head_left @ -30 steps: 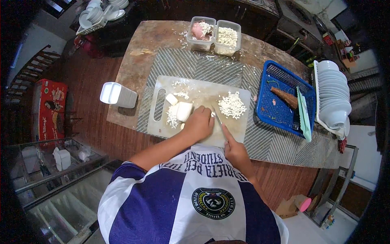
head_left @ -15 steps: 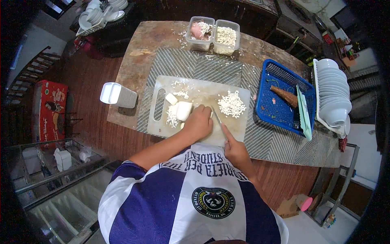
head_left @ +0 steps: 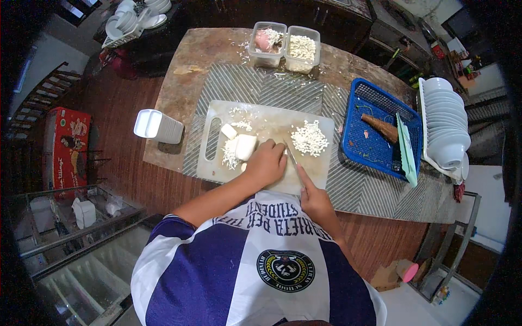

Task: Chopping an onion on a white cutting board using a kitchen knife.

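Note:
A white cutting board (head_left: 209, 173) lies before me. My right hand (head_left: 317, 205) grips a kitchen knife (head_left: 292, 154), its blade slanting up beside my left fingertips. My left hand (head_left: 267, 163) is closed and pressed to the board, curled over a white vegetable piece (head_left: 285, 152) that is mostly hidden. Left of that hand sits a large peeled white chunk (head_left: 246, 148), with a smaller chunk (head_left: 229, 131) and fine white shreds (head_left: 229, 155) around it. Small white dice (head_left: 309, 138) form a pile to the right of the blade.
Two clear plastic tubs (head_left: 303, 50) with chopped white bits stand at the far edge; one also holds something pink. A blue basket (head_left: 353, 144) at right holds a brown tapered piece and a green item. Beyond it is a dish rack (head_left: 429, 155). White containers (head_left: 159, 128) stand left.
The knife blade has tilted slightly beside my left fingertips. Both hands stay in nearly the same place, and the piles look unchanged.

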Demonstrator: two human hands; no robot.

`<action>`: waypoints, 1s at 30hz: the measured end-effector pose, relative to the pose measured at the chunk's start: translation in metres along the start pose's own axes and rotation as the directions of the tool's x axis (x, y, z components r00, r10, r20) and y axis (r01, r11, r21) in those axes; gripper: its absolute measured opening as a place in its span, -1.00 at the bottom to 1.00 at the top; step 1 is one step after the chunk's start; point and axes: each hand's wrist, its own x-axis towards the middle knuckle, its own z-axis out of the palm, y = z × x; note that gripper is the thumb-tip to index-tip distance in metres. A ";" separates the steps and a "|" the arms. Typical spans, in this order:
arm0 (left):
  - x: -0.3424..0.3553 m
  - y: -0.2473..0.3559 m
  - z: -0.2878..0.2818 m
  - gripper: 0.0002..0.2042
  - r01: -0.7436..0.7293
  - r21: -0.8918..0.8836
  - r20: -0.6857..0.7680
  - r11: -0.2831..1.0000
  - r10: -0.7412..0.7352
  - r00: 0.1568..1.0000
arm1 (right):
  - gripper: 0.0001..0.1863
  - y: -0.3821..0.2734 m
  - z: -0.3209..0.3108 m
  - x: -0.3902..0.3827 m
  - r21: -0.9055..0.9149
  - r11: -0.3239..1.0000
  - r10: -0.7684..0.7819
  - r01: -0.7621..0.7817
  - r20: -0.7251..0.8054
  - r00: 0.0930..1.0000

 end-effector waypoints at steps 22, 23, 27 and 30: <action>0.001 -0.010 0.009 -0.84 0.017 0.033 0.010 0.999 -0.017 1.000 | -0.25 0.000 -0.001 0.001 -0.009 0.999 0.036 -0.036 0.036 0.999; 0.001 -0.009 0.008 -0.82 0.016 0.044 0.014 0.999 -0.016 1.000 | -0.25 0.002 -0.001 0.002 -0.004 1.000 0.022 -0.022 0.022 1.000; 0.000 -0.001 0.002 -0.76 -0.016 0.017 -0.020 1.000 0.017 1.000 | -0.26 0.003 0.000 0.000 0.023 1.000 0.020 -0.020 -0.020 1.000; 0.001 -0.001 0.003 -0.78 -0.069 0.011 -0.010 0.998 0.069 0.998 | -0.25 0.001 -0.001 -0.002 0.038 0.999 0.019 -0.018 -0.038 0.999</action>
